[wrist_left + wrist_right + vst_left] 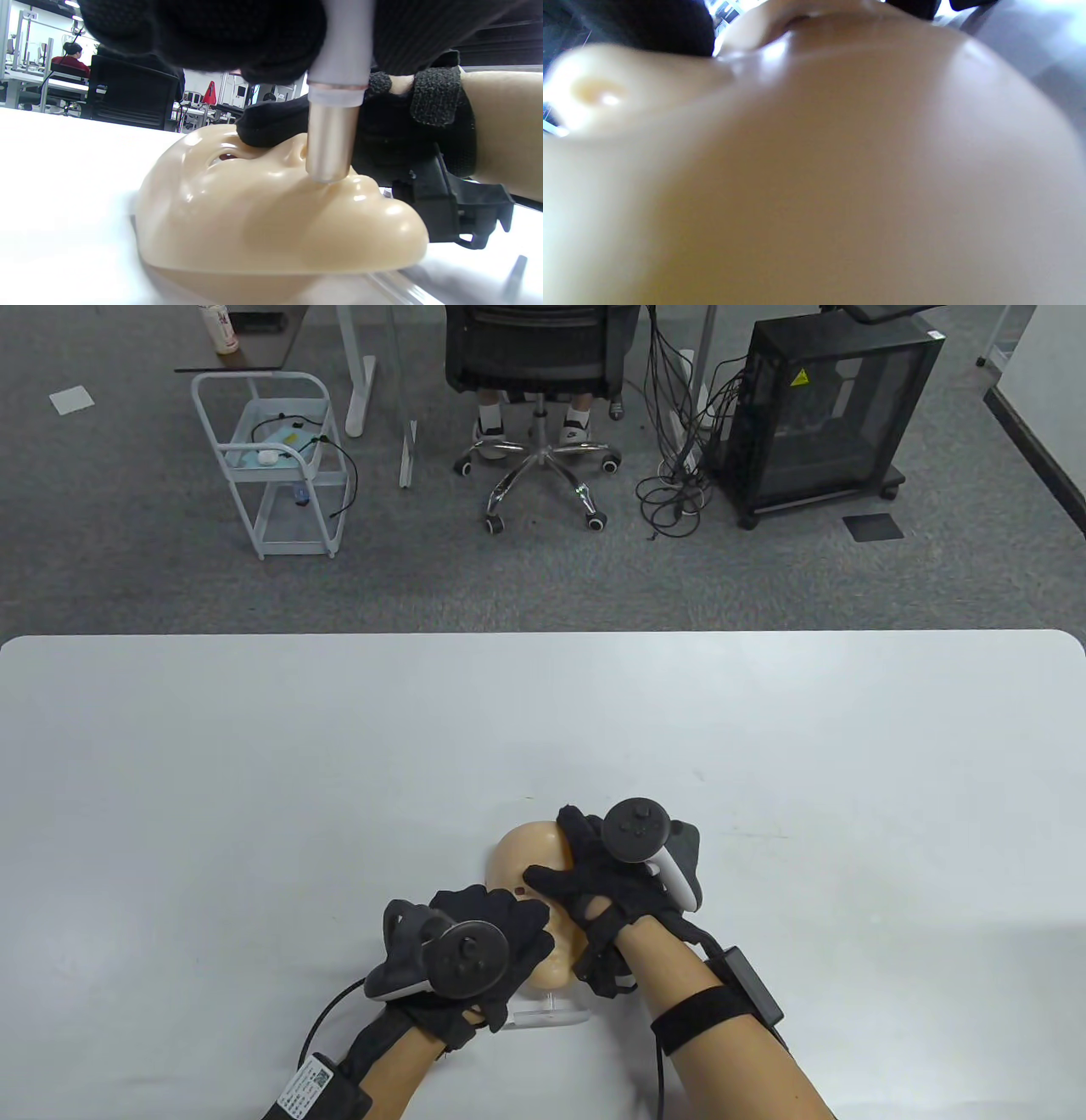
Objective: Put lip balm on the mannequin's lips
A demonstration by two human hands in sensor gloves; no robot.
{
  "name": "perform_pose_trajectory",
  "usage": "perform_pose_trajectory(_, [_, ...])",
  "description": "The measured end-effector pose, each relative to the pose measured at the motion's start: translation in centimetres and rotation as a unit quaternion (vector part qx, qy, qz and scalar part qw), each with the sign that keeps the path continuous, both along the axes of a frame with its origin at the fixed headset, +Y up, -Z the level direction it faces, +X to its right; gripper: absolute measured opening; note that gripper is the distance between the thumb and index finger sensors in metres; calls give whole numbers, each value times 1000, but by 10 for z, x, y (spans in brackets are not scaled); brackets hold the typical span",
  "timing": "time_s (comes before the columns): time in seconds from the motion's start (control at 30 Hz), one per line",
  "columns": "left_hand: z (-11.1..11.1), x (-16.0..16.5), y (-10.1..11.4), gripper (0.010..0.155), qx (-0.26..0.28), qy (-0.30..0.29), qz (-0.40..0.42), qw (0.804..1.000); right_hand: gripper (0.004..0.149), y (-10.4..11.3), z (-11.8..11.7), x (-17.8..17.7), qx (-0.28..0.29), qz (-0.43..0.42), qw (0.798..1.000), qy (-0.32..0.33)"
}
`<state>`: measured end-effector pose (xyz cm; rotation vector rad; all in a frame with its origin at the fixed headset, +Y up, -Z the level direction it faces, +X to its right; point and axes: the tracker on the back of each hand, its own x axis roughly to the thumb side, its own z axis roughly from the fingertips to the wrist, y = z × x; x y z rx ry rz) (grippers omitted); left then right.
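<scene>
Starting on the left: my left hand (475, 937) grips the lip balm tube (335, 106), fingers wrapped tight round its pale upper barrel, and the left wrist view shows the shiny metallic end planted right on the mannequin face (263, 203) at the mouth, just under the nose. So the balm is at the lips, touching them as far as I can tell. Moving right, my right hand (611, 882) rests across the upper face around the forehead and eye, fingers spread over it to steady it; the right wrist view is just a blurry wall of beige, so nothing useful there. What worries me: that face is glossy, hard-looking plastic, smoothly rounded, lying on its back on a clear stand (551, 1014) on the slick white table (212, 780). Press too hard and I reckon the tube skids off the lip onto the chin or cheek, or the whole mask scoots if my right hand eases up. I also can't tell whether any actual balm pokes out past the metal rim, so I might be rubbing bare metal on plastic.
</scene>
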<state>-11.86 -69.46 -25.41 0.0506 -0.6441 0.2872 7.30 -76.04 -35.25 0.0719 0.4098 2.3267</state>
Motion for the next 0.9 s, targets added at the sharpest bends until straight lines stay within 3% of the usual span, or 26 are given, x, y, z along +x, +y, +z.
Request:
perform_pose_trajectory(0.3, [-1, -3, 0, 45, -13, 0, 5, 1000, 95, 0, 0, 0, 0, 0, 1000, 1])
perform_pose_trajectory(0.57, [5, 13, 2, 45, 22, -24, 65, 997, 95, 0, 0, 0, -1, -1, 1000, 0])
perform_pose_trajectory(0.9, [3, 24, -2, 45, 10, -34, 47, 998, 95, 0, 0, 0, -1, -1, 1000, 0])
